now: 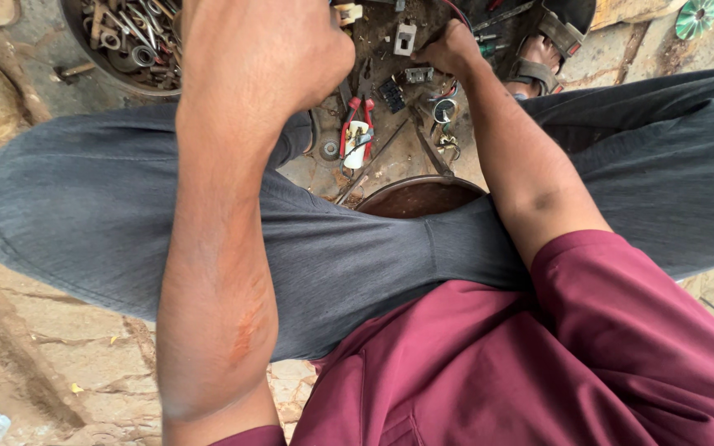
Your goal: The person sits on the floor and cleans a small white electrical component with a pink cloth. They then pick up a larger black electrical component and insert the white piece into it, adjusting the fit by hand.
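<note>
I look down along my own arms over grey trousers [109, 206] and a maroon shirt [497, 372]. My left hand [270, 49] is curled into a fist at the top middle, seen from the back; a small cream part [347, 12] shows at its fingertips, and whether it grips that part is hidden. My right hand [454, 49] reaches down with bent fingers onto a dirty patch of ground strewn with small parts, beside a white switch-like piece [405, 37] and a red wire [459, 12]. What its fingers hold is hidden.
Red-handled pliers [355, 132] lie between my knees, near a black block [392, 95] and a small round ring [444, 109]. A metal bowl [97, 66] holds several wrenches at top left. A brown round pan [419, 198] sits below the pliers. A sandalled foot [539, 54] and a shiny disc [698, 16] are at top right.
</note>
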